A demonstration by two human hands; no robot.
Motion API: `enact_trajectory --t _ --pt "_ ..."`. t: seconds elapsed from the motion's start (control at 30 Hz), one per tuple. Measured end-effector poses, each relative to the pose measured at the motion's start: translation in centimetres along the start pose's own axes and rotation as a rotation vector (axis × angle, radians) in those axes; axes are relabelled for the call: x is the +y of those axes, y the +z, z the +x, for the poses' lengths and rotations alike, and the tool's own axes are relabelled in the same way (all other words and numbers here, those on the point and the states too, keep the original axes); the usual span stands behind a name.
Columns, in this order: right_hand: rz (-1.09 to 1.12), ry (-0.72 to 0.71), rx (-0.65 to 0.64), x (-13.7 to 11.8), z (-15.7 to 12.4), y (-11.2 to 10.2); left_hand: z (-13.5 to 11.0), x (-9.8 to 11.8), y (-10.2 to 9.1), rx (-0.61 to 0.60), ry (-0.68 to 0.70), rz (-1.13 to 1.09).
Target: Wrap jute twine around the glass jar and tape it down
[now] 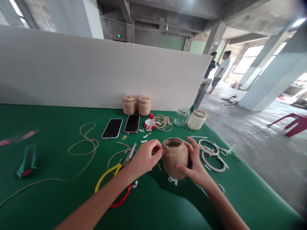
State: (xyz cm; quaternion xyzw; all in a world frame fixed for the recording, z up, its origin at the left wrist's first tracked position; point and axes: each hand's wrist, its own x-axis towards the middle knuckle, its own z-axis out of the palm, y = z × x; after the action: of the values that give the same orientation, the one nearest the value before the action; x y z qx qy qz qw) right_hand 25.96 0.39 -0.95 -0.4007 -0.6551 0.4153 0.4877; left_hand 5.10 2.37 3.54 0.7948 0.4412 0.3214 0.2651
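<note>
A jar wrapped in jute twine (174,157) stands upright on the green table (59,198), in front of me. My right hand (194,164) curls round its right side and holds it. My left hand (145,157) is closed in a pinch against the jar's upper left rim, on the twine there. Loose twine (82,150) trails from the jar area across the table to the left. Scissors with a yellow and a red handle (120,179) lie under my left forearm.
Two phones (122,126), two twine spools (136,105), a red tape dispenser (150,123), a clear glass jar (181,116) and a wrapped jar (196,119) sit toward the white board. Tape rings (212,155) lie right. Two people (219,70) stand far off.
</note>
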Motion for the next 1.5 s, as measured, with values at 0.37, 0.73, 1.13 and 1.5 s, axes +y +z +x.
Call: enact_trajectory --t 0.37,0.73,1.13,1.5 --pt "0.001 0.023 0.012 0.1 -0.1 -0.2 -0.6 -3.0 -2.6 -0.079 -0.068 0.221" --pt "-0.005 0.017 -0.004 0.0 0.0 -0.3 3.4 -2.0 -4.2 0.163 -0.043 0.217" --pt "-0.013 0.007 -0.014 -0.1 -0.1 -0.1 1.7 -0.8 -1.1 -0.017 0.287 0.11" --pt "-0.013 0.003 -0.018 0.0 -0.1 -0.2 1.7 0.0 -0.9 -0.01 0.215 0.038"
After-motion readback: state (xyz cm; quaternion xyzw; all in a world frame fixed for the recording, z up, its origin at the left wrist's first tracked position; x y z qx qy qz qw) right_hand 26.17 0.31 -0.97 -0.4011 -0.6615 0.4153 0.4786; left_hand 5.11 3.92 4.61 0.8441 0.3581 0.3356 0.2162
